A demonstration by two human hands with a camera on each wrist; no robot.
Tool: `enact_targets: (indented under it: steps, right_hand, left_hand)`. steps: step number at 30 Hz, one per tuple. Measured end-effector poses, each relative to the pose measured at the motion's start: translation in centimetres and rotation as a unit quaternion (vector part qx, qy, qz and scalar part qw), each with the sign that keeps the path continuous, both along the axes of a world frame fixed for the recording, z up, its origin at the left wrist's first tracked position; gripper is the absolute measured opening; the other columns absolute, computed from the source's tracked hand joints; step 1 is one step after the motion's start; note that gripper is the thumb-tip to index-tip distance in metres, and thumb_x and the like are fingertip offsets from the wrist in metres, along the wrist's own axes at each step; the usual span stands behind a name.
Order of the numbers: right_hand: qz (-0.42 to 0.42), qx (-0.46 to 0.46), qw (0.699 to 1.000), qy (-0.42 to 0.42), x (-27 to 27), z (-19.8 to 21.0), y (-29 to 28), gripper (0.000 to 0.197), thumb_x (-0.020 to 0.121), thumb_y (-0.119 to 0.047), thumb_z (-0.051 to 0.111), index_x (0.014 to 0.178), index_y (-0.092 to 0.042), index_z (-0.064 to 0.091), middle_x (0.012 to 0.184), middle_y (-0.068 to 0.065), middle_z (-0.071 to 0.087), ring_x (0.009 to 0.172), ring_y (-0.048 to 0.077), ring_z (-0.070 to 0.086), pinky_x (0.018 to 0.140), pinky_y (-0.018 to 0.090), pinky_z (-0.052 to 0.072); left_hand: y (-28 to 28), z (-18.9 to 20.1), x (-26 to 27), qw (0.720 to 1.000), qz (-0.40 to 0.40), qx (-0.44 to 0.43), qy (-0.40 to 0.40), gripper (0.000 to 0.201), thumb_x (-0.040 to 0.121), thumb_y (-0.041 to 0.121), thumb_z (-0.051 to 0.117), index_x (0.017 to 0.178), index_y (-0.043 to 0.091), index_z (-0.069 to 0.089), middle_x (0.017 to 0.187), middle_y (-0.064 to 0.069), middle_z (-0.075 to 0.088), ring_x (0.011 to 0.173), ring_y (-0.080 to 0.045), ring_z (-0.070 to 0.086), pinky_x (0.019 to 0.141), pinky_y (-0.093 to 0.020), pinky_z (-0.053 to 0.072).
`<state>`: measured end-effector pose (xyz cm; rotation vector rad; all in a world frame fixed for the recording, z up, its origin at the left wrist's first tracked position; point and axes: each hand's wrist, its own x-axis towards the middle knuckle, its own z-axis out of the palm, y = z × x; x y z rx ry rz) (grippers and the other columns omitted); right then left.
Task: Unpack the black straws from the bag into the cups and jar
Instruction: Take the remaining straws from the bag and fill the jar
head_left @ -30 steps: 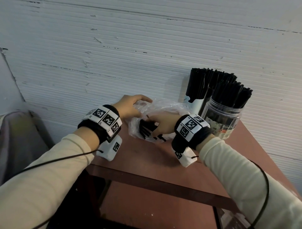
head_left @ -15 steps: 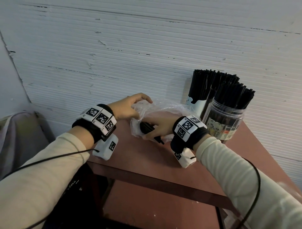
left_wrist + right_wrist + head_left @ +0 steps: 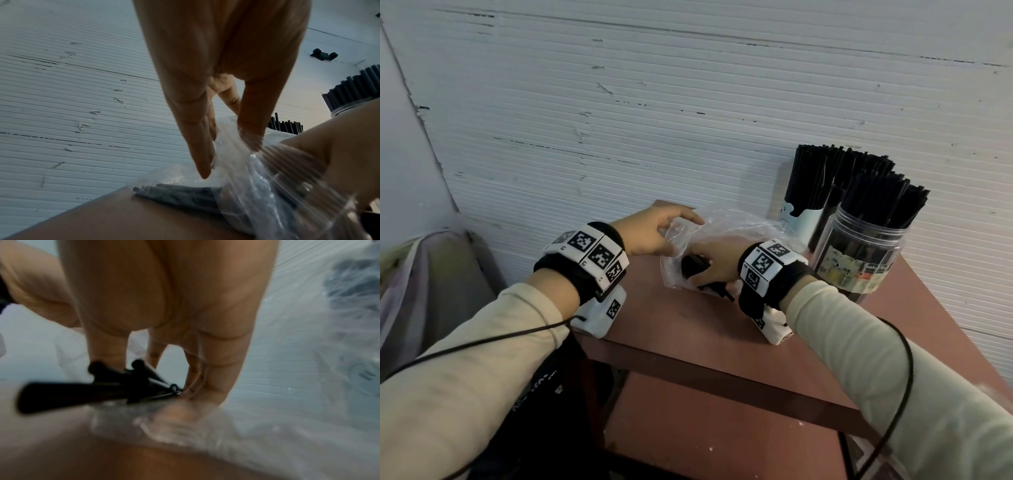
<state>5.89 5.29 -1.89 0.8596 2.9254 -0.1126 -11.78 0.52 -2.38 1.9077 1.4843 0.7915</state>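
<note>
A clear plastic bag [image 3: 726,228] lies on the brown table [image 3: 688,329] with black straws [image 3: 693,265] inside. My left hand [image 3: 654,233] pinches the bag's [image 3: 242,162] open edge and holds it up. My right hand [image 3: 714,263] reaches into the bag and grips a small bundle of black straws [image 3: 115,386]. More straws [image 3: 176,194] lie in the bag's bottom. At the back right a clear jar [image 3: 859,257] and a white cup [image 3: 801,219] stand packed with upright black straws.
A white ribbed wall [image 3: 654,120] runs close behind the table. A second cup of straws [image 3: 835,205] stands behind the jar. A grey fabric object [image 3: 431,274] sits left of the table. A lower shelf [image 3: 705,428] shows below the tabletop.
My right hand has closed round a bundle of straws inside the bag and drawn it slightly toward me. My left hand keeps holding the bag's mouth.
</note>
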Motion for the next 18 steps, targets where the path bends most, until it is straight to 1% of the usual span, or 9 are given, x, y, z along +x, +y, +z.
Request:
enact_targets:
  steps: [2,4,6,7,8,10,13,16,18]
  right_hand:
    - [-0.008,0.011,1.000,-0.027,-0.2,0.0,0.2,0.040,0.086,-0.037,0.064,0.124,-0.025,0.059,0.117,-0.009,0.057,0.109,0.011,0.048,0.089,0.022,0.030]
    - [-0.013,0.016,0.999,-0.046,-0.3,-0.1,0.3,0.034,0.085,-0.033,0.064,0.118,-0.028,0.061,0.105,-0.012,0.053,0.102,0.010,0.046,0.089,0.025,0.032]
    - [-0.013,0.026,0.999,-0.046,-0.5,-0.2,0.7,0.015,0.080,-0.028,0.068,0.094,-0.031,0.065,0.086,-0.021,0.052,0.093,0.008,0.051,0.086,0.027,0.041]
    - [-0.020,0.029,0.998,-0.049,-0.4,-0.2,0.8,0.013,0.076,-0.026,0.071,0.082,-0.033,0.061,0.078,-0.022,0.052,0.087,0.008,0.052,0.081,0.027,0.044]
    - [-0.028,0.026,0.998,-0.051,-0.3,-0.2,1.0,0.018,0.072,-0.025,0.073,0.077,-0.035,0.059,0.076,-0.022,0.051,0.083,0.007,0.052,0.076,0.027,0.045]
    - [-0.046,0.008,0.998,-0.044,0.2,-0.3,1.5,0.028,0.070,-0.022,0.074,0.092,-0.035,0.064,0.089,-0.021,0.055,0.089,0.008,0.054,0.077,0.026,0.047]
    - [-0.084,-0.077,0.993,0.003,1.2,-0.5,2.2,0.037,0.079,-0.018,0.070,0.113,-0.031,0.063,0.112,-0.010,0.059,0.104,0.014,0.055,0.092,0.031,0.047]
    - [-0.106,-0.160,0.978,0.080,2.3,-0.3,2.7,0.036,0.084,-0.014,0.069,0.117,-0.026,0.063,0.107,-0.006,0.065,0.100,0.014,0.060,0.090,0.029,0.051]
    - [-0.124,-0.207,0.962,0.129,3.0,0.3,2.6,0.035,0.084,-0.006,0.067,0.115,-0.024,0.065,0.100,-0.003,0.067,0.092,0.015,0.063,0.084,0.027,0.054]
  left_hand:
    - [0.0,0.1,0.0,1.000,0.006,-0.001,0.007,0.057,0.083,-0.002,0.069,0.123,0.036,0.055,0.149,0.007,0.041,0.133,-0.010,0.044,0.101,-0.023,0.041]
    - [0.1,0.1,0.0,1.000,0.019,0.002,-0.001,0.059,0.081,-0.004,0.069,0.121,0.037,0.055,0.148,0.005,0.042,0.133,-0.013,0.044,0.104,-0.026,0.042]
    - [0.4,0.0,0.1,0.999,0.041,0.007,-0.016,0.062,0.080,-0.007,0.068,0.118,0.040,0.057,0.146,0.002,0.044,0.131,-0.017,0.046,0.107,-0.036,0.043]
    - [0.4,0.1,0.1,0.999,0.049,0.010,-0.019,0.062,0.079,-0.007,0.068,0.117,0.041,0.057,0.144,0.001,0.046,0.129,-0.019,0.048,0.106,-0.039,0.044]
    - [0.4,0.1,0.2,0.998,0.052,0.015,-0.021,0.062,0.079,-0.007,0.068,0.116,0.041,0.057,0.143,0.001,0.047,0.128,-0.020,0.049,0.106,-0.041,0.045]
    - [0.5,0.2,0.4,0.998,0.050,0.025,-0.025,0.061,0.079,-0.007,0.070,0.114,0.042,0.057,0.140,0.001,0.050,0.127,-0.020,0.050,0.103,-0.040,0.047]
    - [0.5,0.4,0.8,0.997,0.057,0.035,-0.038,0.059,0.078,-0.007,0.070,0.110,0.042,0.056,0.130,0.005,0.056,0.119,-0.023,0.056,0.095,-0.042,0.053]
    - [0.5,0.5,1.0,0.997,0.064,0.032,-0.030,0.058,0.078,-0.003,0.073,0.110,0.041,0.056,0.123,0.003,0.060,0.103,-0.029,0.064,0.090,-0.047,0.055]
    - [0.5,0.5,1.2,0.997,0.062,0.028,-0.023,0.057,0.077,-0.001,0.074,0.111,0.042,0.057,0.130,-0.001,0.057,0.107,-0.024,0.063,0.091,-0.047,0.054]
